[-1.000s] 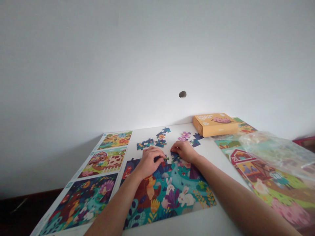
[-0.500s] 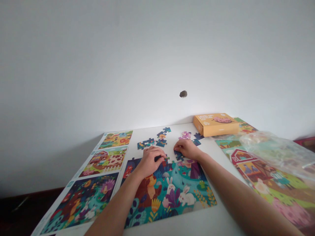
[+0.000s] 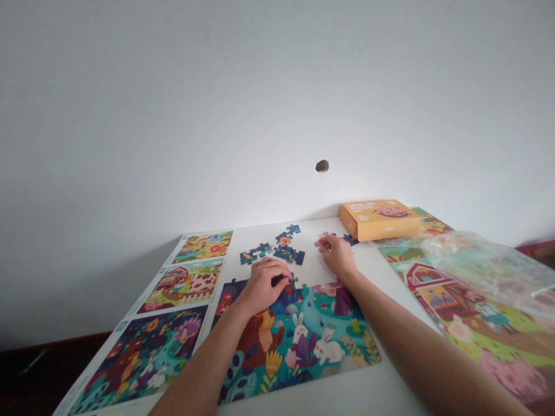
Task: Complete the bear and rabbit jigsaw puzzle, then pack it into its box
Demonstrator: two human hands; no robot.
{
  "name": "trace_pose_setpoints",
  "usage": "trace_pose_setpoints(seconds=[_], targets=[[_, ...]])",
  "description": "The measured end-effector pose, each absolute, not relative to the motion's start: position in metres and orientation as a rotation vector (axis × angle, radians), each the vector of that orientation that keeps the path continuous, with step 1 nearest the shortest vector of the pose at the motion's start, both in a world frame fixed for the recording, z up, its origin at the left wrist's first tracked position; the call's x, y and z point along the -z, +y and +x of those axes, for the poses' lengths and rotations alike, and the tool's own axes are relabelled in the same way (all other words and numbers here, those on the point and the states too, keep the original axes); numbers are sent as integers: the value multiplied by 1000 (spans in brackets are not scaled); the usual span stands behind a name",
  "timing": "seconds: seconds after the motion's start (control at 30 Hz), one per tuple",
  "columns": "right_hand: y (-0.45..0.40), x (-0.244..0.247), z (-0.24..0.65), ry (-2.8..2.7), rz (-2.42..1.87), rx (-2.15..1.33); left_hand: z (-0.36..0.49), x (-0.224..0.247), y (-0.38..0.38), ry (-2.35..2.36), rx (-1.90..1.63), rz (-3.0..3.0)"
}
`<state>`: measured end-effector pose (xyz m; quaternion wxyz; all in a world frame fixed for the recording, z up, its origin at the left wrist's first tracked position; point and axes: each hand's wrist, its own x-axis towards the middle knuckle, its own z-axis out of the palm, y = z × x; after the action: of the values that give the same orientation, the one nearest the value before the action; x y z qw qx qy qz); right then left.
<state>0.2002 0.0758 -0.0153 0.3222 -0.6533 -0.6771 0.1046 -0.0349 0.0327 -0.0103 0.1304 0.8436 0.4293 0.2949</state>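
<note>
My left hand pinches a small jigsaw piece with green on it, just above the top edge of a partly built jigsaw puzzle showing white rabbits and a brown animal. My right hand is farther up the table, its fingertips on a pink-and-purple puzzle piece. Whether it grips that piece is hidden. Between my hands lies a cluster of loose dark blue puzzle pieces, and my forearms cross the lower part of the view.
Several printed picture sheets line the table's left side. An orange puzzle box stands at the back, by the wall. On the right, a clear plastic bag partly covers a barn picture sheet. The white table meets a white wall.
My right hand has moved up the table, from the puzzle's top edge to the pink pieces. A dark piece now sits at the right of the loose cluster. My left hand stays put.
</note>
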Motion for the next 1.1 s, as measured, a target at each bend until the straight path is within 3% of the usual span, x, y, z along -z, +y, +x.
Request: trace_pose_setpoints(seconds=[0.17, 0.47, 0.77, 1.1], targets=[[72, 10, 206, -1749, -2057, -18, -37, 15, 38, 1381, -999, 2451], [72, 10, 200, -1865, -1996, -166, -43, 18, 44, 1509, -1184, 2356], [70, 7, 195, -2042, -1791, -159, -42, 16, 40, 1493, -1175, 2309], [74, 10, 202, -2071, -1851, -249, -41, 14, 38, 1465, -1152, 2281]])
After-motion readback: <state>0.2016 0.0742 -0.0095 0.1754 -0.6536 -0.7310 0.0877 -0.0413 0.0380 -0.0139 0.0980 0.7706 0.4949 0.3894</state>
